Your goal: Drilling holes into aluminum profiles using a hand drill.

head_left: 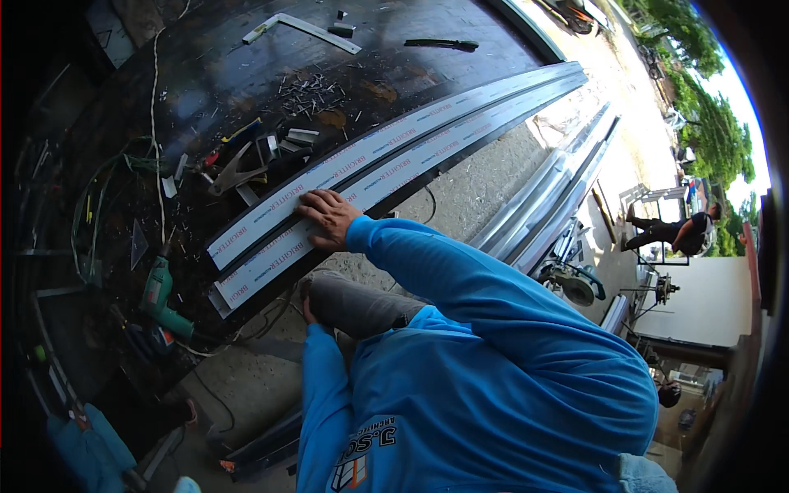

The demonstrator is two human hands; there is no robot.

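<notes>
Two long aluminium profiles (263,267), wrapped in white printed film, lie side by side along the near edge of the dark workbench. My right hand (329,218) rests over the nearer one, its bent fingers at the gap between the pair and its thumb on the film. Below the bench edge, my left hand (309,306) is beside my grey-trousered knee (362,302). Only a sliver of that hand shows, and its fingers are hidden. To the left of the profiles' near ends lies a green power drill (160,296).
On the bench (222,82) are metal offcuts (302,136), shavings (312,94), a clamp-like tool (233,171), a try square (316,33) and a black slim tool (441,43). More long profiles (542,193) and a cut-off saw (575,283) occupy the floor at right. Another person (682,230) is farther off.
</notes>
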